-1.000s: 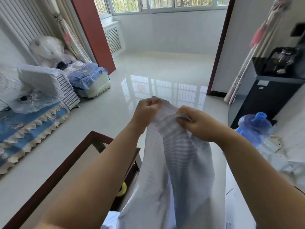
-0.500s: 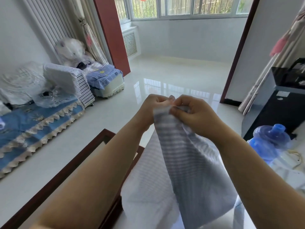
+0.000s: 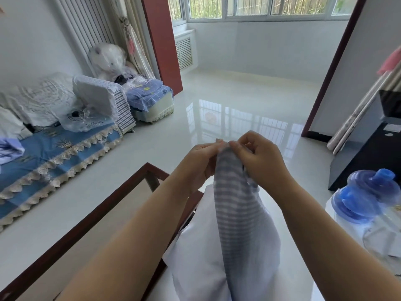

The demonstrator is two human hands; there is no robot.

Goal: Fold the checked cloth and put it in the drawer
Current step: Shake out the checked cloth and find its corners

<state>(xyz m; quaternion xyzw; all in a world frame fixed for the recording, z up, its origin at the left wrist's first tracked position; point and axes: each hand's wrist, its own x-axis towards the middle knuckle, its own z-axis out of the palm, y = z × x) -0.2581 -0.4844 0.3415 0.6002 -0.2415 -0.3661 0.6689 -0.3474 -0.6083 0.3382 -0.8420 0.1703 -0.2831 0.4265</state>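
— Hands first: what are they doing?

— Left hand and right hand meet at centre frame, fingertips almost touching. Each pinches the top edge of the checked cloth between thumb and curled fingers.

— And the cloth itself?

— It hangs from that pinch down toward the bottom edge of the frame, a grey-striped layer in front, a paler layer behind, lower centre.

— What lies around it?

— A wood-framed table at lower left, partly under the cloth; a blue water bottle at right; a sofa with a blue cover at left.

— The drawer?

— Cannot tell where it is.
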